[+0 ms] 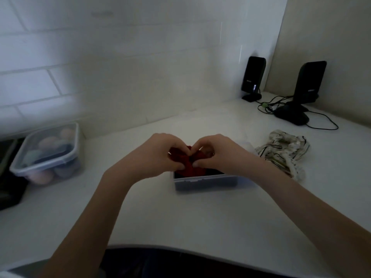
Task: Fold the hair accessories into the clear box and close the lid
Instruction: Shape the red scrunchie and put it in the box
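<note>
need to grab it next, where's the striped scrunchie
In the head view the striped scrunchie lies on the white counter, right of the clear box and the right hand, in front of the black speakers.

The far half of the clear box (204, 182) is covered by the left hand (160, 152) and right hand (217, 152). The red fabric (189, 167) is largely concealed beneath the fingers; its shape cannot be determined. Dark contents under it are not identifiable. At 9 o'clock, the rounded items in the lidded container (47, 152) are blurred. A dark object (10, 189) is cut by the left edge.
</note>
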{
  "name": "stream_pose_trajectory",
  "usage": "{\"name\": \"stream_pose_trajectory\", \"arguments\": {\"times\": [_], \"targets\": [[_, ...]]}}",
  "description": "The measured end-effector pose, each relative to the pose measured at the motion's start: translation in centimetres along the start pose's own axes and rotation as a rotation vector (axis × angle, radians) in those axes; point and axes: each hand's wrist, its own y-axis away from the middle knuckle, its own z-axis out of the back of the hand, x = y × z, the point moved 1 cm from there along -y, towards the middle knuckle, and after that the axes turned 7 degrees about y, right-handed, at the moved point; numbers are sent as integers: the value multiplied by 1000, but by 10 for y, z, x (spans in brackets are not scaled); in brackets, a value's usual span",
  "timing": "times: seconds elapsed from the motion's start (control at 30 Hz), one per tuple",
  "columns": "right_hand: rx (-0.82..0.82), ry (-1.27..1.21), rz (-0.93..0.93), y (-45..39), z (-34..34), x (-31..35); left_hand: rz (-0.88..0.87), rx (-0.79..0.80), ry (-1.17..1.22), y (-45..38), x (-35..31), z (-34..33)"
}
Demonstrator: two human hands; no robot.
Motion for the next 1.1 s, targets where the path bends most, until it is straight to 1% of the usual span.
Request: {"name": "stream_pose_trajectory", "arguments": {"times": [0.13,0.23,0.27,0.33,0.43,0.5,0.6,0.67,0.77,0.97,1.03,1.1], "targets": [[70,174,15,2,1,8,38,63,-251,-5,-7,-3],[107,266,27,3,-1,11,-12,23,-527,-7,-11,-6],[114,286,28,3,-1,11,-26,0,-577,-7,-10,-6],[142,313,16,2,0,11,-30,-14,-593,-7,-10,-3],[190,316,-2,1,1,9,-3,61,-598,-7,-9,-1],[157,309,10,-1,1,9,8,96,-613,-7,-10,-1],[104,345,100,-3,1,13,-34,62,-666,-11,-15,-1],[103,357,133,-5,2,13,-26,60,-704,-14,-18,-2],[123,368,122,-6,4,12,8,94,-763,-14,-19,-6],[242,413,97,-7,0,16,66,148,-744,-12,-16,-12],[244,454,84,-8,-4,20,82,178,-733,-13,-16,-14],[229,559,74,-10,-6,25,103,221,-705,-17,-15,-15]]}}
